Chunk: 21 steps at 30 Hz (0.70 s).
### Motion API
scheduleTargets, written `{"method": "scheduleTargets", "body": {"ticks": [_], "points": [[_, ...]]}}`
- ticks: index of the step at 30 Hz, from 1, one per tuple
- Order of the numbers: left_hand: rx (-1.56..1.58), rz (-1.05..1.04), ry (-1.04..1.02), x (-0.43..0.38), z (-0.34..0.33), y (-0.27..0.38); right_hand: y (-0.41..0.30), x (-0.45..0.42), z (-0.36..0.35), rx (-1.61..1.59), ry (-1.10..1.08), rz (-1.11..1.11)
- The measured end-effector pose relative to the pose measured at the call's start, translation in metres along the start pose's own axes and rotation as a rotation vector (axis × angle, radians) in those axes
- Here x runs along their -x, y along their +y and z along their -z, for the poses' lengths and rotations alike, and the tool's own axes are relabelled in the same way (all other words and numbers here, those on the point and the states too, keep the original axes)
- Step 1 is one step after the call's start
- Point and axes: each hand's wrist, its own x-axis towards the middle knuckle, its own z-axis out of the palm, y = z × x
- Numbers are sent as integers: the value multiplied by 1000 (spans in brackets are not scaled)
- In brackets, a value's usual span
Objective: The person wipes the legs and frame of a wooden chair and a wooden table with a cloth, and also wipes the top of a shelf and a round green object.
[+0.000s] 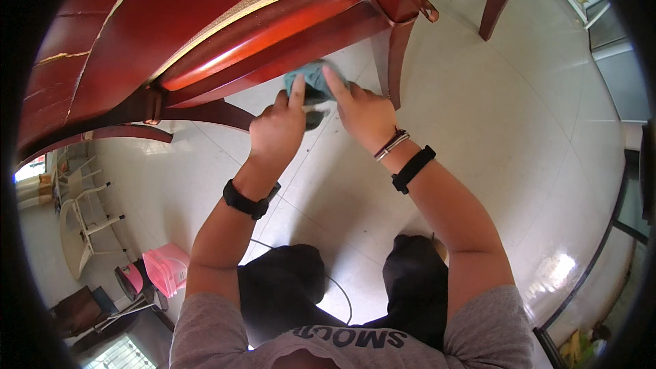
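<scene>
A bunched blue-green cloth (312,76) is between both hands, just below the front rail of a red-brown wooden chair (287,56). My left hand (279,118) grips its left side, with the index finger extended over it. On its right side, my right hand (361,107) holds on, index finger also pointing forward. A dark part of the cloth hangs blurred beneath the hands. The chair has a woven seat panel with a pale edge, and cracks run through the wood at the upper left.
Curved chair legs (392,61) reach the tiled floor (461,128). Another wooden leg (499,5) stands at the upper right. To the lower left are a pink plastic container (166,269) and a white folding chair (77,230). A thin cable (343,292) lies between my legs.
</scene>
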Motion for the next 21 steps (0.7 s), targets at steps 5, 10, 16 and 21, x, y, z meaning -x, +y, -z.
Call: {"method": "scheduleTargets", "body": {"ticks": [5,10,16,21], "points": [[211,-112,250,11,29,-4,-15,-5,21,-151,268,220],[240,-50,301,-37,87,10,-20,-42,57,-245,448,54],[344,112,150,-27,92,0,-53,-48,59,-265,274,-57],[251,66,132,6,79,-41,-86,-53,40,-342,121,15]]}}
